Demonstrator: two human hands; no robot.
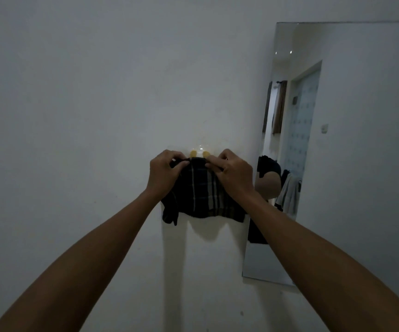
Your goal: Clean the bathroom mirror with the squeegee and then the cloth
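Both hands are up at the wall, pinching the top edge of one dark plaid cloth (203, 188). Left hand (165, 172) grips its upper left corner, right hand (233, 172) the upper right, fingers curled tight into the fabric. The cloth hangs flat against the white wall (86, 104) just under two yellowish hooks (199, 153). One mirror (296, 111) is mounted just right of the cloth.
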